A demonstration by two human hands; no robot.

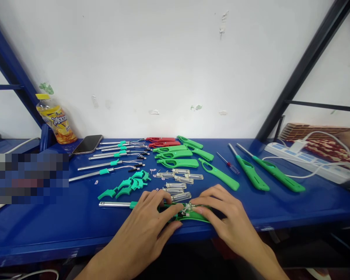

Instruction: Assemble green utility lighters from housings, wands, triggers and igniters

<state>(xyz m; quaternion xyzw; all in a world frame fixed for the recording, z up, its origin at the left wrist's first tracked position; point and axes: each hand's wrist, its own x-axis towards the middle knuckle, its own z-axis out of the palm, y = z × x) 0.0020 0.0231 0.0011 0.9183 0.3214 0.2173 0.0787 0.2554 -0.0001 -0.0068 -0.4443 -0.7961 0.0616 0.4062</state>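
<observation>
A green utility-lighter shell half (196,216) lies near the table's front edge, its inside facing up. From its left end sticks a metal lighter tube (116,204) with a green collar. My left hand (148,221) grips the shell around its trigger end, thumb and fingers bent about it. At the shell's middle, my right hand (229,212) pinches a transparent fuel tank (191,207), largely covered by the fingers. Thin wires and a small black part show between my two hands. Just behind lie several loose transparent fuel tanks (176,186).
Teal triggers (131,184) and wired metal tubes (105,168) lie left; green shell halves (221,175) and red ones (165,144) behind. Rightward are a screwdriver (229,163), two lighters (252,173) and a power strip (315,163). A bottle (56,122) and phone (88,144) stand back left.
</observation>
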